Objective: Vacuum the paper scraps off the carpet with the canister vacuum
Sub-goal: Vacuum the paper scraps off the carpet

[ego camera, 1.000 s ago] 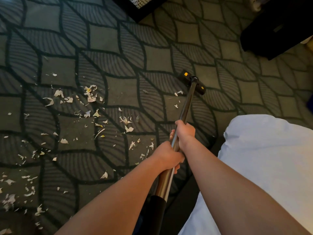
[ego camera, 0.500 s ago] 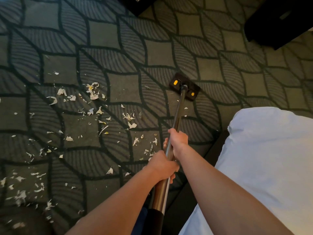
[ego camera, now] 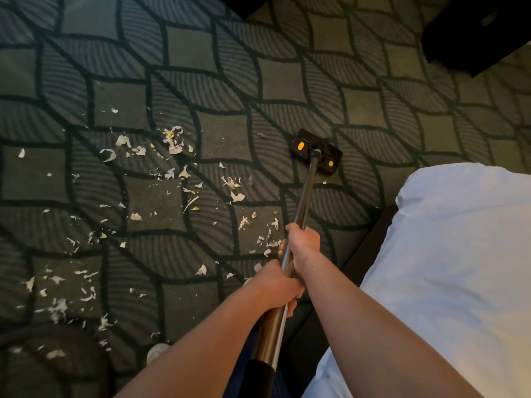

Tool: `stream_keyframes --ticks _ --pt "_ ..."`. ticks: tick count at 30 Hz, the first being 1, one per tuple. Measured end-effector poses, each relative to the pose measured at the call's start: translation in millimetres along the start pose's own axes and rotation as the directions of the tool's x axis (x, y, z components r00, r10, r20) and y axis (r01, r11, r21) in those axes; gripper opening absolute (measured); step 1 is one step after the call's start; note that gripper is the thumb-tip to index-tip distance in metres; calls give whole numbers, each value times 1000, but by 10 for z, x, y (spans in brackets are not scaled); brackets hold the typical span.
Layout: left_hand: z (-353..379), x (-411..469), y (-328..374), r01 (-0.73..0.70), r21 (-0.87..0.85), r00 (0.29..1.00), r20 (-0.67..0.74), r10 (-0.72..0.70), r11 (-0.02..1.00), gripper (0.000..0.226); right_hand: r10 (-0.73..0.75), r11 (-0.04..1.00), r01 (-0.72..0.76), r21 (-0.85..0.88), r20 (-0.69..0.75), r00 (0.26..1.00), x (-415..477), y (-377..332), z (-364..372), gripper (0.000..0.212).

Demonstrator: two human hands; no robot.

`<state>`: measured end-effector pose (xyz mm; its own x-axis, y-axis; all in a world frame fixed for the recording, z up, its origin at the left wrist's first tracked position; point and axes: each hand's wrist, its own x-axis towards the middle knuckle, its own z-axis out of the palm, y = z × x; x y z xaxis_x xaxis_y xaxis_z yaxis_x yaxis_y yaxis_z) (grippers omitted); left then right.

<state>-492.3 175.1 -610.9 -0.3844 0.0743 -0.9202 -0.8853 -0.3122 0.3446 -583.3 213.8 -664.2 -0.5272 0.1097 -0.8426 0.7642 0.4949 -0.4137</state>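
Steel vacuum wand (ego camera: 304,196): stiff, smooth, so grip mid-shaft. Your right hand (ego camera: 303,242) is wrapped round it farther up, your left hand (ego camera: 276,286) nearer. The floor head (ego camera: 316,152) rests on the carpet (ego camera: 275,81), right of the light paper scraps (ego camera: 172,145).

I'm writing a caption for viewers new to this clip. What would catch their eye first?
First the pale paper scraps, strewn over the left and middle of the dark patterned carpet. Then the shiny wand running up the centre, gripped by the left hand and the right hand, to the black vacuum head with orange spots. White bedding fills the lower right.
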Motion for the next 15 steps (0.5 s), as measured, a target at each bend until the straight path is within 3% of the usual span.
stream_keyframes --ticks 11,15 --pt "7 -102 -394 37 116 999 18 -39 993 27 56 998 -55 45 -23 998 -180 415 17 30" --pt "-78 -222 -471 31 136 999 -13 -29 990 16 76 995 -75 62 -10 997 -287 488 109 32"
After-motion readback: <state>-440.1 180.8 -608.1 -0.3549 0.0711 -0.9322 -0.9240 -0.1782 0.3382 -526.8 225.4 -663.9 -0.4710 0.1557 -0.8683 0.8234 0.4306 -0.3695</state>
